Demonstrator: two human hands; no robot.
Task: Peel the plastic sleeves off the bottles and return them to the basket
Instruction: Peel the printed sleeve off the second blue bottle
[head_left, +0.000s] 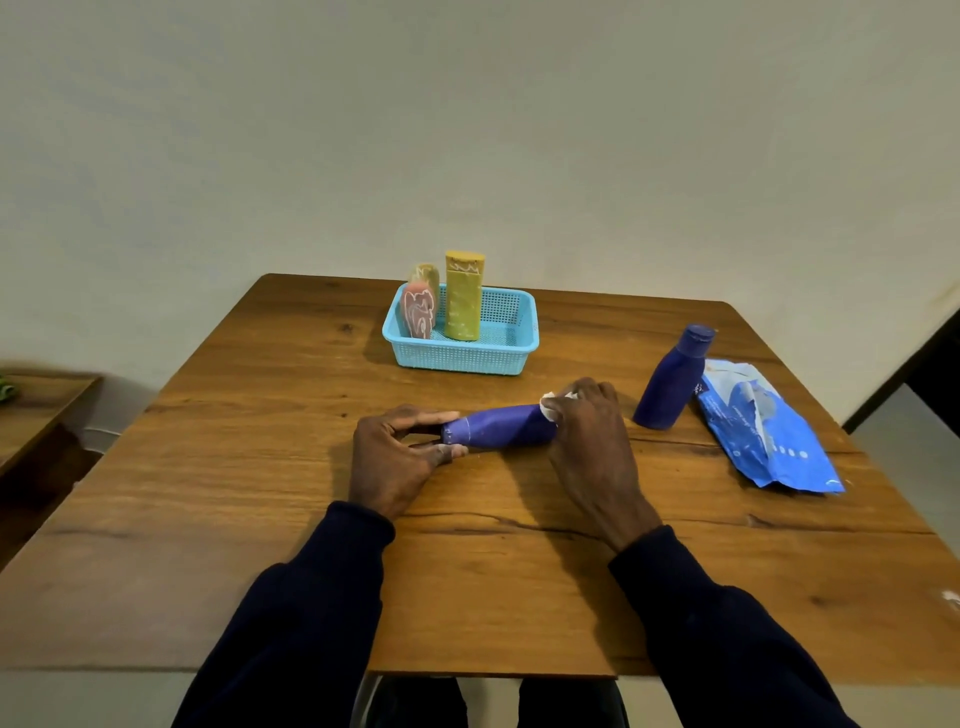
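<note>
Landmark: light-blue mesh basket (457, 358), set toward the far edge of the wooden table (249, 493).

- In the basket, left end: pink bottle (418, 312) upright, with a tan bottle (427, 273) just behind it and mostly hidden. Yellow bottle (463, 296) stood upright just right of those, near the basket's middle. All three carried printed sleeves. Right half of the basket held nothing I could see.
- Out of the basket, on the near side and slightly right of its middle: a dark blue bottle (498, 426) lay on its side on the table, cap end to the left and base end to the right.
- Left hand (395, 457): thumb and fingertips pinched the cap end of the lying bottle.
- Right hand (592, 441): curled over the base end, fingers gripping a white scrap of sleeve (550, 402) at the bottle's upper edge. How much sleeve remained on the body could not be told.
- Right of the basket and somewhat nearer the person: a second blue bottle (670, 384) stood on its base, leaning a little right, no sleeve visible on it.
- Further right from the basket, touching or just beside that standing bottle: a crumpled blue-and-white peeled sleeve (763, 431) lay flat on the table.
- Both forearms were in dark sleeves.
</note>
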